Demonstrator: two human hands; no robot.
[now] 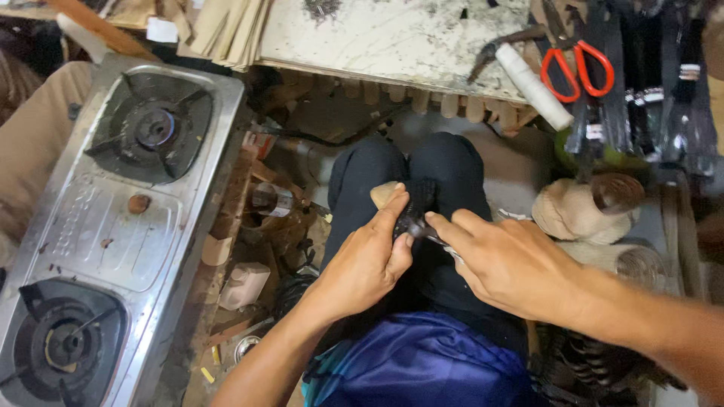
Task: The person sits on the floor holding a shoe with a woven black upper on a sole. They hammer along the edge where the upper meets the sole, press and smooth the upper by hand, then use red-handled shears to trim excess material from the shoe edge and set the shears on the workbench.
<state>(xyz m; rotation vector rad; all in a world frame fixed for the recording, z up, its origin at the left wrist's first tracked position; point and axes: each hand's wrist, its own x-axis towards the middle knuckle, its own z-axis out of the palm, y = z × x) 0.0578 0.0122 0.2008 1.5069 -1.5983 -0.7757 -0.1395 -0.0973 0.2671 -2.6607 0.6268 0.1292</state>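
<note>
I sit with my knees together, both hands working over my lap. My left hand (367, 260) grips a pale wooden piece (386, 194) covered partly by black fabric or strap (417, 202), thumb pressed on top. My right hand (507, 260) holds a small metal tool (431, 235) whose tip meets the black material right beside my left thumb. The tool's kind is hard to tell. My dark trousers and a blue shirt fill the space below the hands.
A two-burner steel gas stove (113, 218) lies at the left. A worn white board (392, 38) is ahead, with red-handled scissors (577, 69), a white roll (534, 87) and pliers on its right. Black straps (648, 83) hang at right; tan rolls (577, 211) sit below them. Clutter covers the floor.
</note>
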